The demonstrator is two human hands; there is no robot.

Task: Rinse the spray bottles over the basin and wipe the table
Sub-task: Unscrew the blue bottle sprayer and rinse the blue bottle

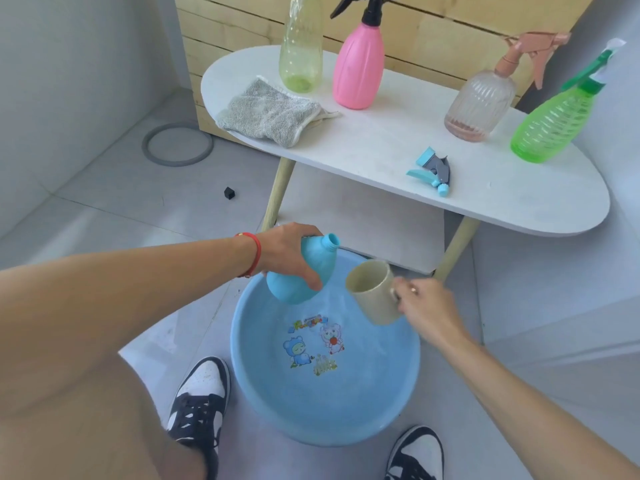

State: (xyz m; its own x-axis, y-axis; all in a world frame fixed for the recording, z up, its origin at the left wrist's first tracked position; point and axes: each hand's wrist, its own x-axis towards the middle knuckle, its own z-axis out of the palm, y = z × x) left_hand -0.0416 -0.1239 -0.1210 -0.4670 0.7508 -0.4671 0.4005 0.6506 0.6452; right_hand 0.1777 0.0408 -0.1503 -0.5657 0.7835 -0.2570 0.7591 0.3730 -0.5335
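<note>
Top of pale yellow-green clear plastic bottle (300, 46) and black trigger head of pink plastic spray bottle (359, 64) cut off at upper edge. Contents of beige plastic mug (372, 292) not discernible. Print on round blue plastic basin (325, 403) too small to read. Small black object (229, 192) on floor unidentifiable. Both black-and-white sneakers (199, 403) partly cropped or hidden.

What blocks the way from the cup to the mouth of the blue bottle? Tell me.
Nothing visible. The right hand holds the cup tilted beside the blue bottle, which the left hand grips over the basin. The bottle's mouth is uncapped, with only open air between it and the cup's rim.
</note>
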